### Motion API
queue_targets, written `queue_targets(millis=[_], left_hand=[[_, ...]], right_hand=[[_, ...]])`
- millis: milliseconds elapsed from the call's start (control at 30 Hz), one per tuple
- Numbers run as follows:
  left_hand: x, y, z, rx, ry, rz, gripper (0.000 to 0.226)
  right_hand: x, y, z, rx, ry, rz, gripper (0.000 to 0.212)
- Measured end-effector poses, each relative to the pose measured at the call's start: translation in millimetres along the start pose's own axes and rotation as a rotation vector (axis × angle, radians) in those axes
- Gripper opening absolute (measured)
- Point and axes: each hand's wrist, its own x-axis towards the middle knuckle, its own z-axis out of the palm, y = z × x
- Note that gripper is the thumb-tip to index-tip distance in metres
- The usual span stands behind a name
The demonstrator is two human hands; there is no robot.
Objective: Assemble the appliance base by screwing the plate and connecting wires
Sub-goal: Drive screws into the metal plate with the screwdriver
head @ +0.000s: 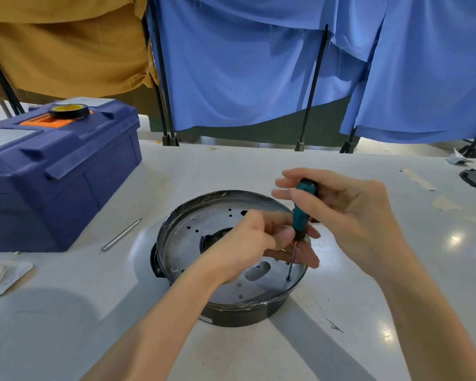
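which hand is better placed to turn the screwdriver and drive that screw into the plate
Right, probably. The right hand wraps the screwdriver handle's top, its tip seated on the screw in the plate; the left hand only pinches the lower handle, steadying it.

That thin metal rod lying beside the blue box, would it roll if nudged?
The metal rod looks round and slim, so it would probably roll on the smooth, glossy table. Being metal, it is likely stiff. Lying flat, it may be fiddly to pick up.
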Motion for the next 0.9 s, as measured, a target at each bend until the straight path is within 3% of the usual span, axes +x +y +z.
queue_targets(millis=[133,233,300,400,467,567,767,833,900], left_hand=[[1.2,1.0,5.0,-0.044,0.034,0.03,0.018],[6.1,2.2,11.0,0.005,0.051,0.028,0.019],[5.7,2.8,8.4,0.009,0.035,0.016,0.021],[0.7,1.9,2.2,-0.011,-0.003,0.02,0.023],[-1.8,1.7,0.2,-0.039,-0.018,0.013,0.022],[-2.8,2.4,0.1,-0.069,-0.01,0.015,0.019],[3.7,1.9,10.0,-0.007,0.047,0.006,0.018],[4.0,1.8,7.7,-0.029,0.035,-0.012,0.018],[2.2,1.3,3.0,-0.048,0.015,-0.019,0.018]], right_hand=[[-0.2,10.1,19.7,-0.305,0.41,-0.077,0.01],[4.6,10.5,39.3,-0.671,0.707,-0.146,0.021],[7.2,6.3,36.3,-0.699,0.643,-0.134,0.031],[10.3,-7.0,13.0,-0.202,0.178,0.039,0.03],[6.0,-10.1,6.6,-0.047,-0.023,0.028,0.027],[1.9,-5.0,10.2,-0.152,0.094,-0.048,0.013],[2.7,6.0,39.1,-0.67,0.69,-0.133,0.024],[3.9,2.4,36.5,-0.69,0.648,-0.122,0.032],[8.5,-4.6,18.2,-0.413,0.367,-0.024,0.035]])
